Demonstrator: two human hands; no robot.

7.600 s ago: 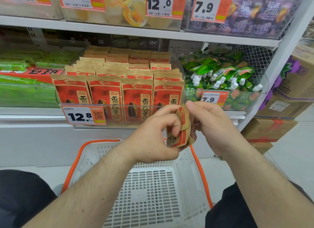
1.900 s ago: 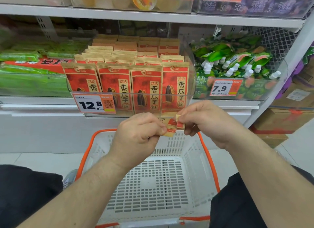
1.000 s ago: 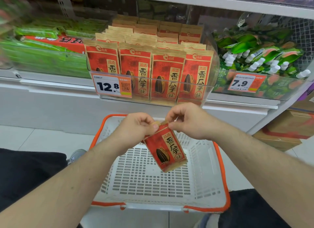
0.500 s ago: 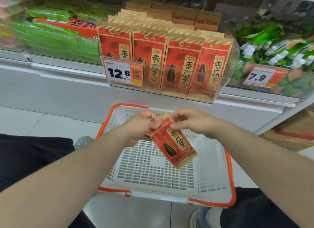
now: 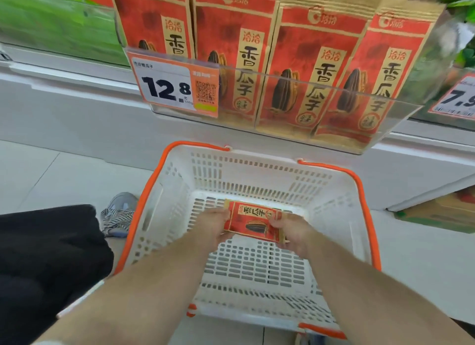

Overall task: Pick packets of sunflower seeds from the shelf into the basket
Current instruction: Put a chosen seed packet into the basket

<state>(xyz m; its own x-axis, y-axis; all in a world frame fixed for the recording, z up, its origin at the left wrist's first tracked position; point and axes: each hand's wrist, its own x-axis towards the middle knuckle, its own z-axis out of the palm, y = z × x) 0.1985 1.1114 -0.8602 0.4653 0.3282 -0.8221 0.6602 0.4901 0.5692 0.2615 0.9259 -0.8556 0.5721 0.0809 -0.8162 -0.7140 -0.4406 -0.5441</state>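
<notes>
- I see both of my hands low inside the white slotted plastic basket with orange rim and handles (image 5: 358, 217), which stands on the pale tiled floor (image 5: 48, 172) just in front of the shelf.
- My left hand (image 5: 214, 227) has its grip closed on the left end of a small red-and-tan paper packet of sunflower seeds (image 5: 254, 221); my right hand (image 5: 295, 232) has its grip closed on the right end.
- The packet lies sideways between the two hands, printed face up, with the dark seed picture toward me. It is down near the basket's slotted bottom; I cannot tell whether it touches it.
- Above the basket, a row of four larger red-and-tan sunflower seed packets (image 5: 295, 69) stands upright behind the clear plastic front of the shelf bin (image 5: 401, 123), with more rows packed behind them.
- A white-and-orange price tag reading 12.8 (image 5: 174, 86) is fixed on the left part of that clear front.
- A second price tag (image 5: 457, 100) shows at the right edge, partly cut off.
- Blurred green packages (image 5: 51, 23) fill the bin to the left.
- A grey sneaker with striped laces (image 5: 119, 213) sits on the floor just left of the basket, beside black trouser fabric (image 5: 43, 254).
</notes>
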